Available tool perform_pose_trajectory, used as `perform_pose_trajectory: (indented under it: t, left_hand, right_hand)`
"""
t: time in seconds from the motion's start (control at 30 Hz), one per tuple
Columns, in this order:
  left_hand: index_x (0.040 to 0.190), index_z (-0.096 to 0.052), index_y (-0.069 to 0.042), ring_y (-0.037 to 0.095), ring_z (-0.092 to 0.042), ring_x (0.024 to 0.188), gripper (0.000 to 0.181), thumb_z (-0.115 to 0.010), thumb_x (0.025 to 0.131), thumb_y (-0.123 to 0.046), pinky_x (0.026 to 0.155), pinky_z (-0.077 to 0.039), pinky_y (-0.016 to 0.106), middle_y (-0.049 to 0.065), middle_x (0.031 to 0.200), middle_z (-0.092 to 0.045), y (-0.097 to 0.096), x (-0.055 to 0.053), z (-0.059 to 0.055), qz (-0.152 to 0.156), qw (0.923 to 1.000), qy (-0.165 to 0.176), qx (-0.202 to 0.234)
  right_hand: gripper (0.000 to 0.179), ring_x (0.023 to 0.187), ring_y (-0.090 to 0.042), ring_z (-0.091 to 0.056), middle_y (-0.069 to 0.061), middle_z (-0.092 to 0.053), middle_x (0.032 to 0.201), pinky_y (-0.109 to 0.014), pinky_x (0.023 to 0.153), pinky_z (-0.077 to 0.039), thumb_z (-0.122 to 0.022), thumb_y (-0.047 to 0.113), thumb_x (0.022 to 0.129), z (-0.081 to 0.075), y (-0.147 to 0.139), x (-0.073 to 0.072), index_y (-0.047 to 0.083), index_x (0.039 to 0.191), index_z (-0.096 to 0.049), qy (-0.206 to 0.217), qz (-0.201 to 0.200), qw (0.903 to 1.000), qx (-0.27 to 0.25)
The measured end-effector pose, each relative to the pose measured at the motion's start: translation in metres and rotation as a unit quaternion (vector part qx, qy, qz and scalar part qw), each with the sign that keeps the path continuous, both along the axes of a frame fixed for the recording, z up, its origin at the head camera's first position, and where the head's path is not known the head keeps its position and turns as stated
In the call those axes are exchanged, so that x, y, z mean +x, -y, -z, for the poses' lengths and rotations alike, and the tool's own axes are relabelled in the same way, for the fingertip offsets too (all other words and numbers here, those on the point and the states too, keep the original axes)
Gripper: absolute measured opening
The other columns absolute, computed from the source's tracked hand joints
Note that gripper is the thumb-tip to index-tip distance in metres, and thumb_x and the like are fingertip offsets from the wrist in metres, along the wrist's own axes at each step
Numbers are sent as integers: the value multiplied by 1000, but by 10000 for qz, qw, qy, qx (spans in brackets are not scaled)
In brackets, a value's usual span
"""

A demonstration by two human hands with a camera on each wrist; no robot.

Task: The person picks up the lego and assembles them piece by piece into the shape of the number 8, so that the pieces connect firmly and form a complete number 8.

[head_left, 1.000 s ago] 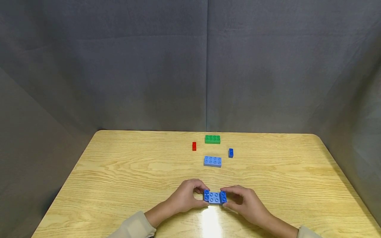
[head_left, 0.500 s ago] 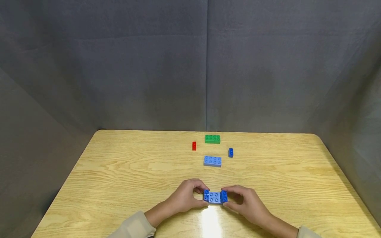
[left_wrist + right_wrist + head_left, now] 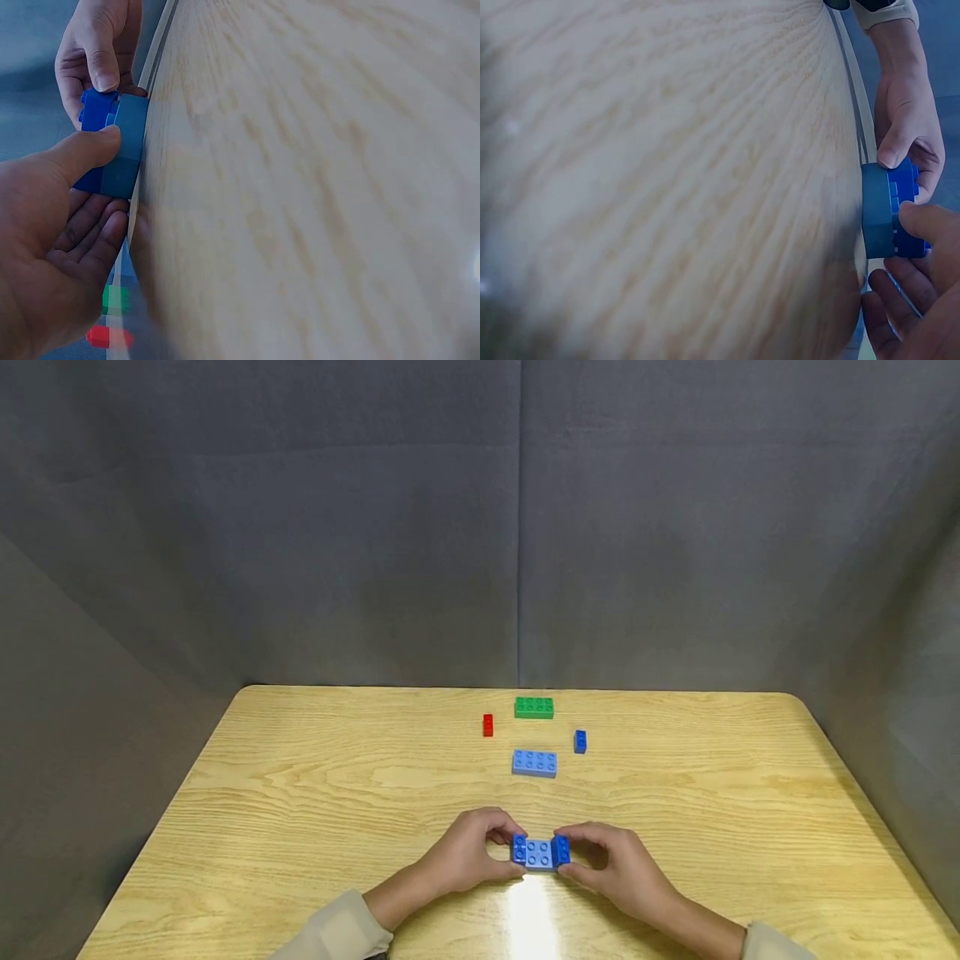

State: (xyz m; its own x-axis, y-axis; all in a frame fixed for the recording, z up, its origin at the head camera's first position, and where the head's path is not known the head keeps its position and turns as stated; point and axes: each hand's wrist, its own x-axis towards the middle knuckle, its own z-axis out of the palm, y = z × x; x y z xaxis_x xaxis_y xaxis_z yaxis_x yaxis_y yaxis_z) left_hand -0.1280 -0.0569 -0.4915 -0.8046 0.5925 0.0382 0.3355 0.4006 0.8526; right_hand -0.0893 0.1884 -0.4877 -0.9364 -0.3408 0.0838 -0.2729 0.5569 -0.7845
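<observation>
A light blue brick (image 3: pixel 538 854) lies on the table between both hands, with bare studs in its middle. One dark blue brick (image 3: pixel 519 850) sits on its left end, and another dark blue brick (image 3: pixel 562 850) stands at its right end, leaning slightly outward. My left hand (image 3: pixel 468 852) pinches the left end between thumb and fingers. With thumb and index finger, my right hand (image 3: pixel 618 868) pinches the right dark blue brick. In the right wrist view, the right thumb lies against a dark blue brick (image 3: pixel 913 247) above the light blue one (image 3: pixel 877 214).
Beyond the hands lie a second light blue brick (image 3: pixel 534 763), a small dark blue brick (image 3: pixel 580 742), a small red brick (image 3: pixel 488 725) and a green brick (image 3: pixel 534 707). The wooden table (image 3: pixel 300 777) ends at a grey curtain (image 3: pixel 375 568).
The dark blue brick in my right hand has tipped a little outward at the right end. My left hand keeps its grip. The whole head view has shifted slightly.
</observation>
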Motion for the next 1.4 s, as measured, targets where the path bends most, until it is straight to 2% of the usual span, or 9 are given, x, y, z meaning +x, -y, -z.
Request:
perform_pose_trajectory:
  t: [0.27, 0.57, 0.8, 0.93, 1.17, 1.27, 1.4]
  left_hand:
    - [96, -67, -14, 5, -59, 83, 32, -84, 69, -17, 75, -51, 17, -12, 91, -61, 0, 0, 1, -40, 10000, 34, -25]
    - [96, -67, -15, 5, -58, 83, 32, -84, 69, -19, 75, -51, 18, -11, 92, -61, 0, -1, 2, -21, 10000, 28, 12]
    - [96, -68, -15, 6, -58, 83, 32, -84, 69, -19, 75, -51, 18, -11, 92, -61, 0, 0, 1, -22, 10000, 37, 34]
    - [95, -68, -14, 6, -58, 83, 32, -85, 69, -18, 75, -51, 18, -11, 91, -61, 0, 0, 0, -27, 10000, 43, 52]
    - [95, -68, -13, 7, -59, 82, 33, -85, 68, -18, 74, -51, 18, -11, 91, -61, 0, 0, 0, -40, 9998, 117, 124]
    - [95, -68, -13, 7, -59, 82, 33, -85, 67, -18, 74, -52, 18, -11, 91, -61, -1, -1, 1, -36, 9999, 112, 118]
    - [94, -68, -14, 6, -59, 81, 33, -86, 67, -18, 73, -51, 17, -11, 90, -62, -1, -2, 1, -31, 9999, 79, 73]
  right_hand:
    - [31, 100, -8, -61, 16, -66, 102, -34, 88, -50, -80, 25, 75, -1, 4, -1, 21, 104, -68, 9, 115, 9999, 58]
    - [29, 99, -9, -61, 17, -66, 99, -35, 89, -50, -80, 24, 75, 2, 4, -2, 23, 101, -68, -48, 61, 10000, 52]
    - [29, 101, -9, -61, 17, -66, 101, -35, 89, -49, -80, 25, 75, 0, 5, -2, 24, 101, -68, -116, 9, 9995, 308]
    - [28, 99, -8, -61, 15, -66, 100, -32, 85, -51, -80, 23, 75, -4, 6, -2, 21, 101, -69, -161, -51, 9988, 452]
    - [22, 79, -2, -58, 15, -66, 93, -20, 65, -49, -78, 20, 76, -13, 11, -3, 20, 97, -70, -405, -303, 9929, 1079]
    - [24, 82, -4, -62, 10, -69, 93, -21, 67, -51, -78, 22, 77, -19, 14, -3, 16, 99, -70, -607, -382, 9862, 1490]
    - [30, 90, -13, -66, 2, -71, 95, -28, 75, -54, -80, 21, 74, -25, 18, -5, 9, 100, -70, -816, -439, 9779, 1874]
